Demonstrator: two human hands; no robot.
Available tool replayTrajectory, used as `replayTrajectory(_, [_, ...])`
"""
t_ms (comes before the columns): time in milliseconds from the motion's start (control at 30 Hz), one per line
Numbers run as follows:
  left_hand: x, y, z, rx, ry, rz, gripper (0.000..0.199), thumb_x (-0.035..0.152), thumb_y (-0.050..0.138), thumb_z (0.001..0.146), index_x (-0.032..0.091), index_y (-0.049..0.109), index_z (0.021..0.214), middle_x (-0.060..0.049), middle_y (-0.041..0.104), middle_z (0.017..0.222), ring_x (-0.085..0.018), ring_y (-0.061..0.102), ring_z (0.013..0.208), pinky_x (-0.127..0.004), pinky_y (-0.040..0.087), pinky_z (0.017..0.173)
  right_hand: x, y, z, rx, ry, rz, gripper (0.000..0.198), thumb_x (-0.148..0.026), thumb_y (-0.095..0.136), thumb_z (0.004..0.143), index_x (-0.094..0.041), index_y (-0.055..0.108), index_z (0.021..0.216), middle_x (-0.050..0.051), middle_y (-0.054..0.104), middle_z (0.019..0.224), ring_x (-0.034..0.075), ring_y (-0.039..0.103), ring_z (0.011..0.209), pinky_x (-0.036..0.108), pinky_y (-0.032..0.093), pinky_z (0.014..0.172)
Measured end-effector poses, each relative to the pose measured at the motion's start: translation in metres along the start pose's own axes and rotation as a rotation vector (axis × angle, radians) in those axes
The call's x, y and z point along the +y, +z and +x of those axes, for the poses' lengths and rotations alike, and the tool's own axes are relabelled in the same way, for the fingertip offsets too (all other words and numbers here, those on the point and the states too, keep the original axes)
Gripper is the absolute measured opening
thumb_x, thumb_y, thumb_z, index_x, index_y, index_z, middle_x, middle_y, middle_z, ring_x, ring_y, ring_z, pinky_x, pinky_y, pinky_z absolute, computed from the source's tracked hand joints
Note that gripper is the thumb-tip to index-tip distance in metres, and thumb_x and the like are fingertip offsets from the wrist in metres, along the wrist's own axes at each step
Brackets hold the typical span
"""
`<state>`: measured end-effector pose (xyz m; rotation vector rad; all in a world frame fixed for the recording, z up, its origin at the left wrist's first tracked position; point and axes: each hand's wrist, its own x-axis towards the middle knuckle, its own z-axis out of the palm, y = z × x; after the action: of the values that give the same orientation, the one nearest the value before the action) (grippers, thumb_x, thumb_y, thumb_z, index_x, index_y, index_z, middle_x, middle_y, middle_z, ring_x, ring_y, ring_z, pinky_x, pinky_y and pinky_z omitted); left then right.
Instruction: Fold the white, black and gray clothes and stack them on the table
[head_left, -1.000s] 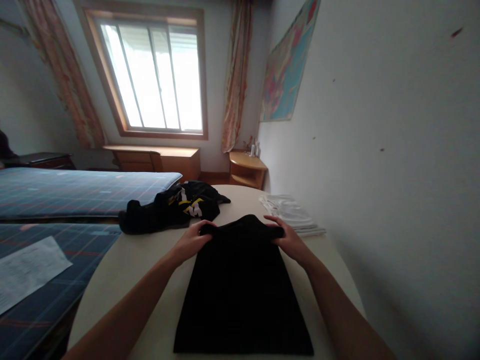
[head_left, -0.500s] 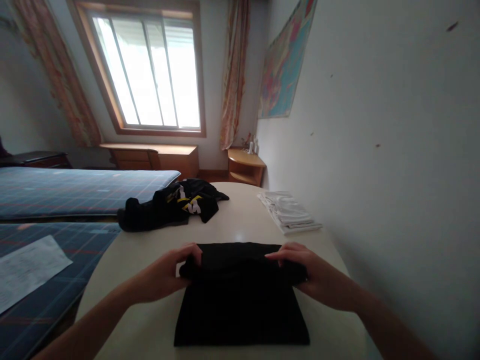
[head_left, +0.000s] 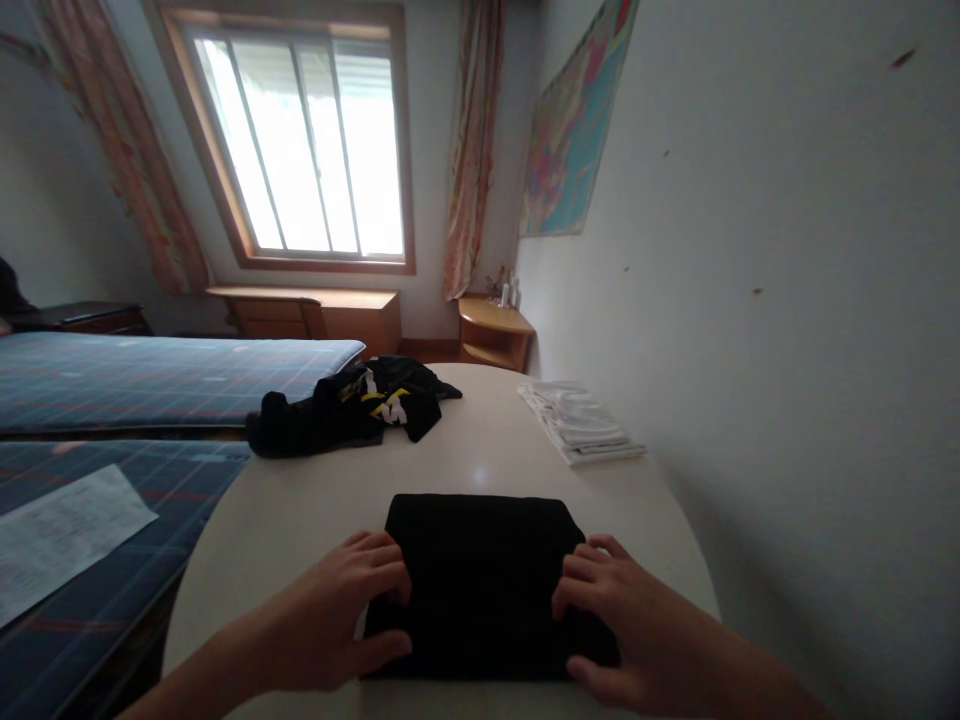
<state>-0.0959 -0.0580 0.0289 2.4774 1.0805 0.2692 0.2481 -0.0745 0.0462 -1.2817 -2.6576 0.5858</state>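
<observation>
Left hand (head_left: 367, 595) and right hand (head_left: 615, 610) rest half open, not clenched, on the sides of the black cloth (head_left: 484, 580), already a compact rectangle on the table (head_left: 307, 510); its layers are too dark to read. Beyond, crumpled dark clothes (head_left: 330, 420) lie unfolded, white cloth (head_left: 581, 425) folded, neither in the way

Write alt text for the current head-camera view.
A person's left grip and right grip touch opposite sides of a flat black cloth on a pale, rounded table. Farther back lie a crumpled dark garment, left, and folded white fabric, right, with a bright window beyond.
</observation>
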Motion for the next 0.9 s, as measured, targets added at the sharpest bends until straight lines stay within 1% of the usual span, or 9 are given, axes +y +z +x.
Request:
replayTrajectory(67, [0.004,-0.003,0.009,0.04,-0.033,0.018,0.017,0.038,0.054,0.093,0.024,0.06,0.085,-0.001,0.065,0.085,-0.02,0.059,0.083,-0.034,0.042,0.082,-0.002,-0.001,0.008,0.0,-0.015,-0.016,0.008,-0.032,0.069,0.079,-0.025,0.067,0.081,0.003,0.066,0.086,0.022,0.06,0.087,0.042,0.039,0.095])
replayTrajectory(133, [0.008,-0.002,0.025,0.122,-0.042,0.04,0.024,0.037,0.046,0.098,0.023,0.06,0.086,-0.003,0.065,0.083,-0.019,0.06,0.08,-0.033,0.044,0.078,-0.004,0.001,0.022,0.084,-0.006,-0.044,0.015,-0.035,0.06,0.089,-0.024,0.068,0.081,0.005,0.067,0.087,0.022,0.061,0.085,0.041,0.043,0.088])
replayTrajectory(200, [0.011,0.003,0.044,0.22,-0.022,0.045,0.02,0.035,0.046,0.097,0.023,0.062,0.095,-0.005,0.067,0.097,-0.021,0.061,0.091,-0.034,0.046,0.082,-0.006,0.009,0.04,0.231,0.013,-0.065,0.019,-0.034,0.054,0.093,-0.025,0.07,0.099,0.008,0.069,0.103,0.024,0.061,0.097,0.042,0.044,0.092])
replayTrajectory(267, [0.012,0.013,0.063,0.301,-0.012,0.06,0.025,0.032,0.049,0.095,0.024,0.059,0.116,-0.008,0.062,0.126,-0.024,0.056,0.115,-0.037,0.044,0.097,-0.007,0.023,0.055,0.328,0.02,-0.083,0.038,-0.038,0.057,0.092,-0.026,0.061,0.127,0.011,0.061,0.131,0.029,0.053,0.122,0.048,0.037,0.106])
replayTrajectory(333, [0.009,0.027,0.077,0.309,-0.042,0.11,0.044,0.032,0.051,0.094,0.024,0.049,0.137,-0.01,0.046,0.15,-0.028,0.041,0.137,-0.045,0.034,0.112,-0.008,0.039,0.065,0.3,0.017,-0.1,0.062,-0.048,0.06,0.089,-0.028,0.045,0.146,0.01,0.042,0.153,0.033,0.035,0.141,0.054,0.023,0.117])
replayTrajectory(400, [0.003,0.043,0.083,0.242,-0.094,0.162,0.056,0.038,0.049,0.095,0.021,0.04,0.147,-0.012,0.035,0.158,-0.032,0.028,0.146,-0.053,0.024,0.118,-0.006,0.054,0.068,0.214,0.018,-0.103,0.074,-0.056,0.058,0.089,-0.033,0.031,0.154,0.006,0.026,0.162,0.034,0.02,0.148,0.058,0.012,0.12])
replayTrajectory(600, [-0.011,0.07,0.076,0.204,-0.118,0.228,0.063,0.048,0.042,0.098,0.026,0.029,0.155,-0.009,0.023,0.162,-0.034,0.015,0.15,-0.058,0.015,0.119,-0.001,0.069,0.061,0.142,0.042,-0.074,0.076,-0.062,0.054,0.089,-0.041,0.022,0.155,0.001,0.013,0.165,0.037,0.009,0.15,0.065,0.004,0.118])
replayTrajectory(733, [-0.011,0.064,0.078,0.272,-0.129,0.195,0.061,0.05,0.045,0.096,0.023,0.038,0.151,-0.01,0.039,0.156,-0.032,0.033,0.144,-0.052,0.023,0.118,-0.002,0.065,0.06,0.139,0.052,-0.052,0.076,-0.063,0.055,0.087,-0.039,0.027,0.154,0.002,0.014,0.165,0.038,0.009,0.15,0.064,0.003,0.118])
replayTrajectory(900, [-0.028,0.044,0.082,0.379,-0.303,0.146,0.039,0.038,0.042,0.098,0.018,0.066,0.122,-0.013,0.068,0.12,-0.03,0.06,0.114,-0.047,0.04,0.103,-0.008,0.055,0.061,0.103,0.076,-0.02,0.069,-0.068,0.048,0.09,-0.038,0.036,0.151,0.003,0.025,0.163,0.035,0.015,0.15,0.062,0.005,0.118])
